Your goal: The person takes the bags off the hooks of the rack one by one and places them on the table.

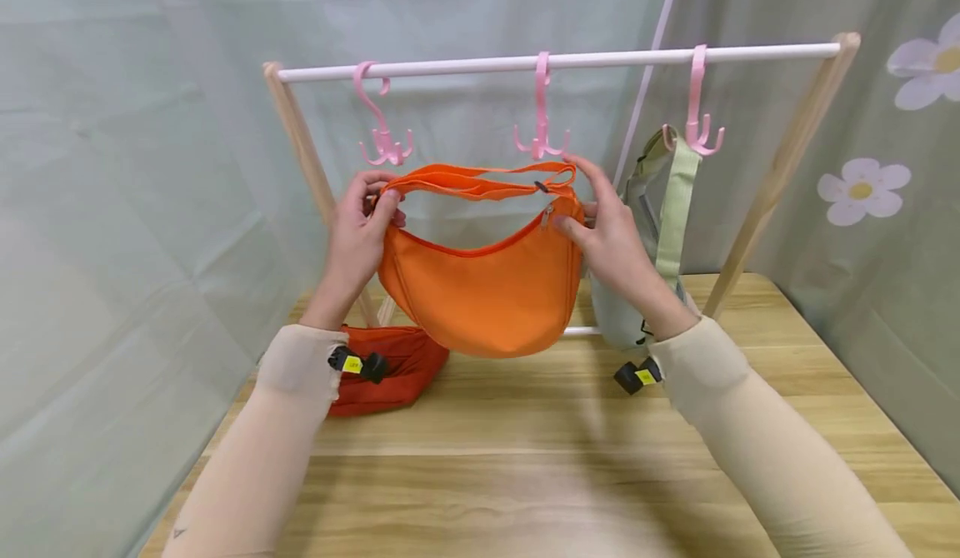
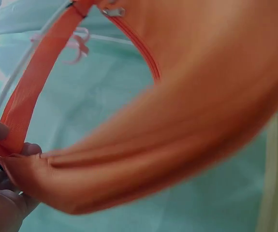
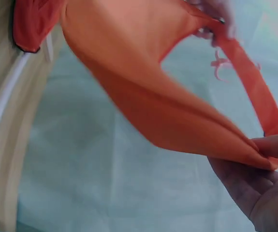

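Note:
An orange crescent-shaped shoulder bag (image 1: 487, 291) hangs in the air between both hands, its zip side up and its strap (image 1: 465, 183) folded across the top. My left hand (image 1: 362, 229) pinches the bag's left upper corner, where the strap joins; the left wrist view shows thumb and fingers around that end. The right hand (image 1: 611, 237) grips the right upper corner near the zip pull (image 1: 547, 215), with one finger stretched up by the strap loop. Just above the strap is the middle pink hook (image 1: 542, 108), apart from the left hand.
A white rail (image 1: 465, 67) on wooden legs carries a left pink hook (image 1: 381, 125) and a right pink hook (image 1: 696, 108). From the right one hangs a pale green bag (image 1: 637, 208). A red bag (image 1: 397, 371) lies on the wooden table (image 1: 510, 458) at left.

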A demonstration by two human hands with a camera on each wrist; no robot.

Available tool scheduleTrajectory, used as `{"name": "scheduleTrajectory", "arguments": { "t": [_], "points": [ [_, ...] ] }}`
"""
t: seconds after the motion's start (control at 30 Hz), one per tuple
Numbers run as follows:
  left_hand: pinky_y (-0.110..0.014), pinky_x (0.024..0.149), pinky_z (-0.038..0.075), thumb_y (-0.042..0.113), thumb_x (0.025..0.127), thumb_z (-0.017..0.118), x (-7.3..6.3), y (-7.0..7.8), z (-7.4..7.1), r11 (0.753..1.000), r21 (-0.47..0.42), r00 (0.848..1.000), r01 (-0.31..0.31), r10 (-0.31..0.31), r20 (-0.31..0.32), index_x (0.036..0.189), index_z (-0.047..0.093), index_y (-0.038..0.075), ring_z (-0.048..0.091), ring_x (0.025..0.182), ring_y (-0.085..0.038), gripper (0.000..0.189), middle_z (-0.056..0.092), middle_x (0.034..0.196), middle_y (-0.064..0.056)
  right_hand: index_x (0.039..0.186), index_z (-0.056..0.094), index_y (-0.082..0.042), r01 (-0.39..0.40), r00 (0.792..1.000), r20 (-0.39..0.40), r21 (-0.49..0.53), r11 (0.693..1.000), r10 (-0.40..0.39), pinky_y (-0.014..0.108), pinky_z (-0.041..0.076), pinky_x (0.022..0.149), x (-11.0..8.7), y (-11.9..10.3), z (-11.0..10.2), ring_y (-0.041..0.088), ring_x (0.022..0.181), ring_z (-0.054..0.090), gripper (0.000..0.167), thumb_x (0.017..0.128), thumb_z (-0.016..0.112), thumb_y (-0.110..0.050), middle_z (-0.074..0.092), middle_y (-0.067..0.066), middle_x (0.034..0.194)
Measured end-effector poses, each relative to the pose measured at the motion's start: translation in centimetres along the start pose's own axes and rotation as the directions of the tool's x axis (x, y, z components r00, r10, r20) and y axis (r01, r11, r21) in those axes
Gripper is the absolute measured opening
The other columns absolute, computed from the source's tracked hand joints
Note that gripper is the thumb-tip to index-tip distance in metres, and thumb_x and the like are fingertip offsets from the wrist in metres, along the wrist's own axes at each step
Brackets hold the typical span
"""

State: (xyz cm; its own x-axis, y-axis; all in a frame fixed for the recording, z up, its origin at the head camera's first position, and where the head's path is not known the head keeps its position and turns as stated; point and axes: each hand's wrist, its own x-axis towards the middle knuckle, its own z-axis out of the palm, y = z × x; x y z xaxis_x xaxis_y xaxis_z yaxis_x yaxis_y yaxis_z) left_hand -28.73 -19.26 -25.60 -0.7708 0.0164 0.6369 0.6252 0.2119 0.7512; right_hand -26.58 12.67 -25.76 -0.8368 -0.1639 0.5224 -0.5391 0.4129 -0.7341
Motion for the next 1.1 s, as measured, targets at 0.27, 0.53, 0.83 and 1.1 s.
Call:
{"name": "scheduleTrajectory", "arguments": {
  "t": [0.27, 0.53, 0.83, 1.1],
  "points": [
    [-0.021, 0.08, 0.055, 0.014, 0.111, 0.049, -2.0, -3.3, 0.0, 0.997, 0.021, 0.99, 0.079, -0.081, 0.12, 0.133, 0.053, -0.006, 0.064, 0.089, -0.011, 0.03, 0.062, 0.106, -0.006, 0.148, 0.056, -0.023, 0.158, 0.987, 0.03, -0.159, 0.974, -0.156, 0.027, 0.04, 0.06, 0.7, -1.8, -1.4, 0.024, 0.061, 0.061, 0.057, 0.098, 0.069, 0.001, 0.074, 0.011, 0.121],
    [-0.019, 0.08, 0.051, 0.016, 0.111, 0.05, -4.5, -6.3, 1.1, 0.988, 0.014, 0.969, 0.156, -0.156, 0.191, 0.142, 0.052, -0.002, 0.062, 0.101, -0.019, 0.036, 0.062, 0.12, -0.023, 0.145, 0.059, -0.028, 0.185, 0.979, 0.127, -0.247, 0.951, -0.158, 0.034, 0.032, 0.063, 1.7, -4.1, -2.1, 0.02, 0.05, 0.033, 0.054, 0.099, 0.067, -0.001, 0.075, 0.006, 0.113],
    [-0.048, 0.099, 0.055, 0.029, 0.112, 0.049, -6.9, -8.3, 2.9, 0.931, -0.092, 0.91, 0.354, -0.32, 0.262, 0.16, 0.033, 0.014, 0.057, 0.122, -0.032, 0.053, 0.044, 0.145, -0.018, 0.142, 0.061, -0.026, 0.146, 0.981, 0.165, -0.259, 0.955, -0.106, 0.037, 0.039, 0.07, 2.1, -5.2, -2.9, 0.023, 0.062, 0.056, 0.051, 0.098, 0.068, -0.001, 0.076, 0.006, 0.105],
    [-0.053, 0.104, 0.051, 0.027, 0.11, 0.055, -8.3, -9.3, 4.7, 0.851, -0.231, 0.866, 0.471, -0.398, 0.302, 0.163, 0.02, 0.02, 0.058, 0.125, -0.031, 0.064, 0.047, 0.147, -0.02, 0.142, 0.062, -0.024, 0.143, 0.98, 0.17, -0.246, 0.959, -0.103, 0.033, 0.043, 0.071, 2.3, -5.3, -3.1, 0.023, 0.067, 0.062, 0.052, 0.098, 0.067, 0.003, 0.075, 0.006, 0.112]
  ]
}}
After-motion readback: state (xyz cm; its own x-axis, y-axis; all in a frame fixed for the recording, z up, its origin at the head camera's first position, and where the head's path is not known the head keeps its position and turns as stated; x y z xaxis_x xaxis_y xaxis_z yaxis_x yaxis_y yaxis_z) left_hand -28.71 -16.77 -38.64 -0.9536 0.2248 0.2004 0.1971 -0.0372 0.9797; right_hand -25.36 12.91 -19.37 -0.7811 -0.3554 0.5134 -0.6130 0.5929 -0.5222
